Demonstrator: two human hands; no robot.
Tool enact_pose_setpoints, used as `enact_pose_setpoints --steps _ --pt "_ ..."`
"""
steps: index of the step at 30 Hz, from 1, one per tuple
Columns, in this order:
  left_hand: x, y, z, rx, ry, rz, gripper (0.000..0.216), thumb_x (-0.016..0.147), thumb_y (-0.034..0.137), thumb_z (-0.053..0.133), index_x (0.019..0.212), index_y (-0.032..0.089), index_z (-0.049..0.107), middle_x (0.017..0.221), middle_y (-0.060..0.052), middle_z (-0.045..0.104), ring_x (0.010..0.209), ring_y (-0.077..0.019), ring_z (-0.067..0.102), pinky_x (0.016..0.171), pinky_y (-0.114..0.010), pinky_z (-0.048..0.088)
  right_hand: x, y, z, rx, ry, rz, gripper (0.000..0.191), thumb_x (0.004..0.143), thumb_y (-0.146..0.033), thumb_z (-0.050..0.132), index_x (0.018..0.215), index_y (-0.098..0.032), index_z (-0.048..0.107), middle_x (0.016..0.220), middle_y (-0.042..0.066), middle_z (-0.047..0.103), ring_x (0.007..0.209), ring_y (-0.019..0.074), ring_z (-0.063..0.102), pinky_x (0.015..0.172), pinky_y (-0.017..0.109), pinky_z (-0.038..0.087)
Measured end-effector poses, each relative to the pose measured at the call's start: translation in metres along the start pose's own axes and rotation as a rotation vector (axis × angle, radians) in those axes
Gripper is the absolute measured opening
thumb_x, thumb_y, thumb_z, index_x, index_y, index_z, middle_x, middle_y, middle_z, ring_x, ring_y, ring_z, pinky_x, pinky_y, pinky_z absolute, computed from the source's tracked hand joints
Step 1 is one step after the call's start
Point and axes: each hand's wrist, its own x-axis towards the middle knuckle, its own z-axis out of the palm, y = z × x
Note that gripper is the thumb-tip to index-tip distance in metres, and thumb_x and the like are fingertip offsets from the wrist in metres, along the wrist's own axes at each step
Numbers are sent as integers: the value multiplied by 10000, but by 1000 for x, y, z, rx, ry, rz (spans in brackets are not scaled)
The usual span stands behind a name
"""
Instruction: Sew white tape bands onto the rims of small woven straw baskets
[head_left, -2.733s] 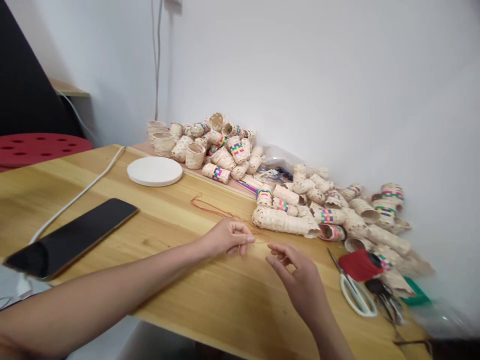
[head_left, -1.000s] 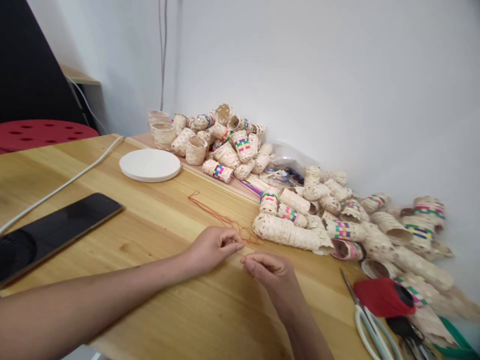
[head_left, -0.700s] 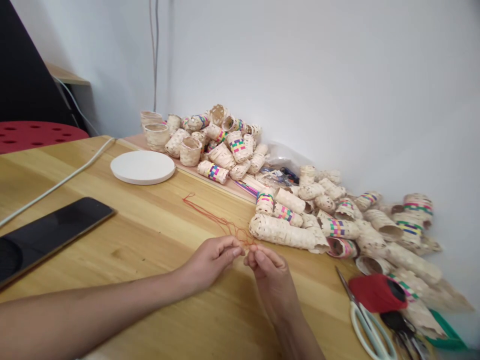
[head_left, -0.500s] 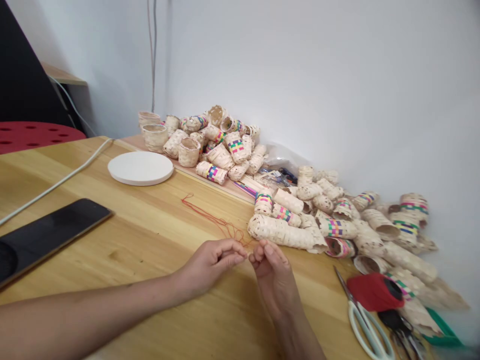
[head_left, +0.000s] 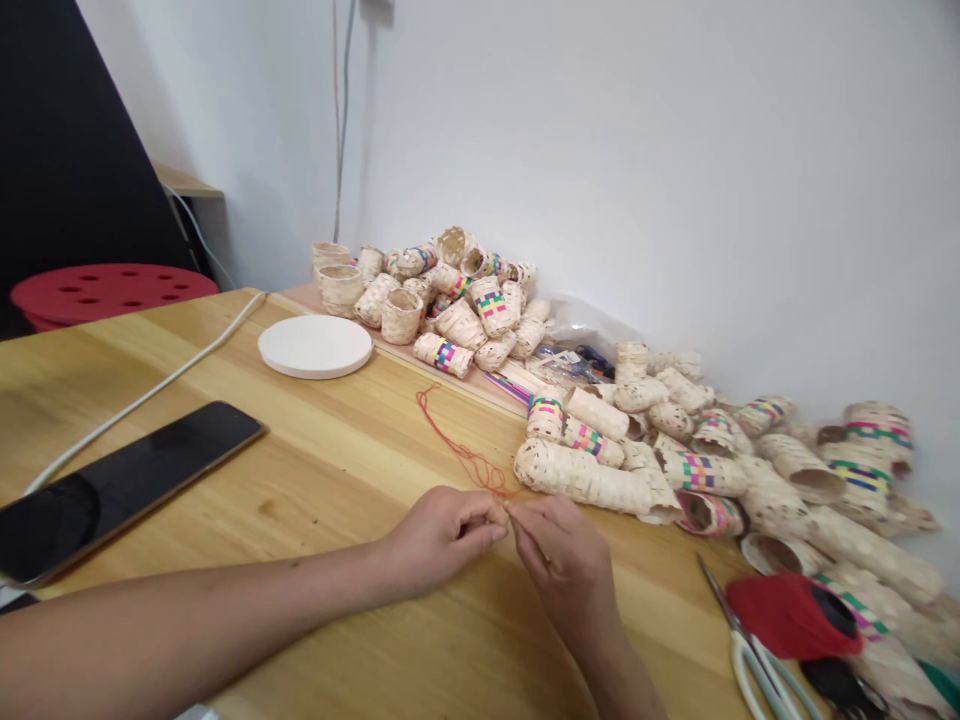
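A thin red thread (head_left: 457,448) lies in loops on the wooden table (head_left: 337,470) and runs to my fingers. My left hand (head_left: 442,535) pinches it, thumb against fingertips. My right hand (head_left: 566,565) meets it fingertip to fingertip, also closed in a pinch on the thread. Both hands rest low over the table, just in front of a long woven tube (head_left: 589,478). What lies exactly between the fingertips is too small to make out.
Several small woven baskets (head_left: 465,300) and tubes (head_left: 750,460) are piled along the white wall. A white round disc (head_left: 315,346), a dark phone (head_left: 124,485) and a white cable (head_left: 150,392) lie left. Scissors (head_left: 754,660) and a red thread spool (head_left: 787,612) lie right. A red stool (head_left: 112,290) stands beyond.
My right hand has moved left until its fingertips meet my left hand's on the thread. The camera has shifted a little.
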Motion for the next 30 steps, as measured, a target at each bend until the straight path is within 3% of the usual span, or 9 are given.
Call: enact_pose_setpoints --steps 4,8,18,25,30 --pt "3 0 -5 16 35 -23 207 845 271 520 726 138 625 616 31 547 590 -94 464 566 -188 323 -1 -1 4 -177 -1 -23 163 909 -127 533 793 -168 640 672 32 567 671 154 486 600 270 372" --pt "5 1 -8 30 46 -4 222 853 291 525 738 142 641 604 36 551 570 -91 453 554 -193 314 -2 -4 8 -209 39 -9 241 901 -177 563 664 -185 521 608 2 484 634 152 436 583 279 332" --pt "9 -2 -10 40 107 -7 201 842 266 537 718 139 632 595 38 542 558 -87 443 554 -192 315 -1 -7 7 -77 80 24 204 858 -191 644 729 -189 486 662 -5 512 650 152 468 627 289 372" --pt "10 -7 -9 62 79 -13 193 849 264 530 751 139 638 661 18 602 608 -99 494 576 -193 338 2 -10 5 0 103 12 140 836 -109 629 777 -200 541 870 49 608 860 187 568 767 335 453" --pt "10 -7 -9 99 44 -20 191 857 262 536 739 147 633 678 15 623 626 -107 518 583 -198 343 2 -12 3 23 97 -24 181 854 -81 581 753 -214 511 735 0 631 724 150 590 685 287 459"
